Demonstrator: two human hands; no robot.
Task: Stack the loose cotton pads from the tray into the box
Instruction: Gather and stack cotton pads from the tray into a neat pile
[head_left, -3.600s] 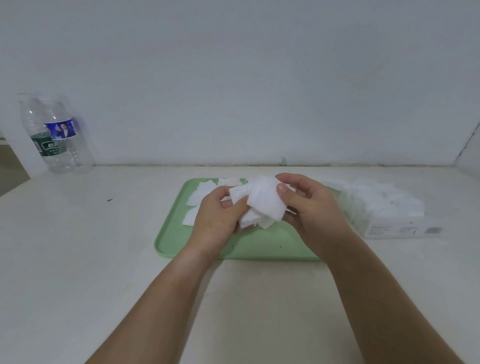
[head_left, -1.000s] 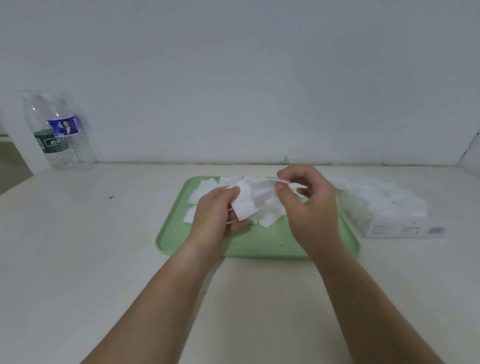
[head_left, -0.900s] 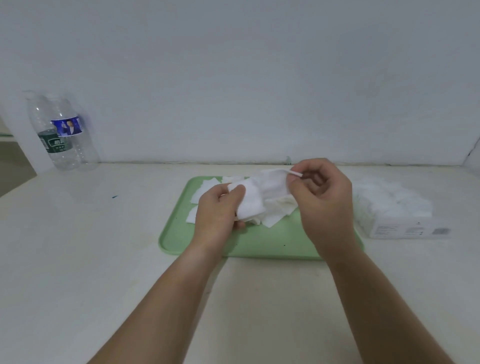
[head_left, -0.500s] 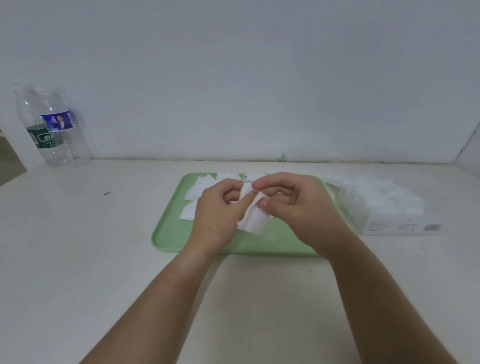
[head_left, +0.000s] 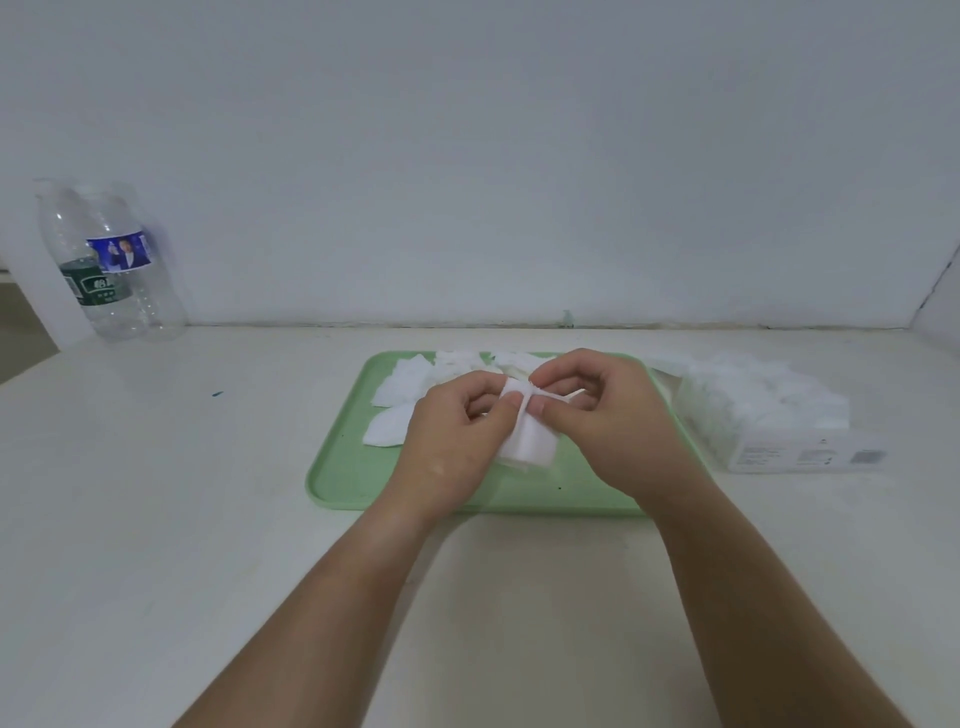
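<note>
Cotton pads (head_left: 527, 441) bunched between both hands above green tray (head_left: 343, 467), left hand (head_left: 452, 447) and right hand (head_left: 608, 421) pinching their top edge, loose pads (head_left: 402, 387) behind, box (head_left: 779, 436) just right of tray.

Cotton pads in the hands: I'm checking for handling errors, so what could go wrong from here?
1. The small stack is pinched only near its top edge by the left hand and right hand. Its lower pads might fan out or drop onto the tray.
2. The box already looks heaped, so added pads may slide off.
</note>
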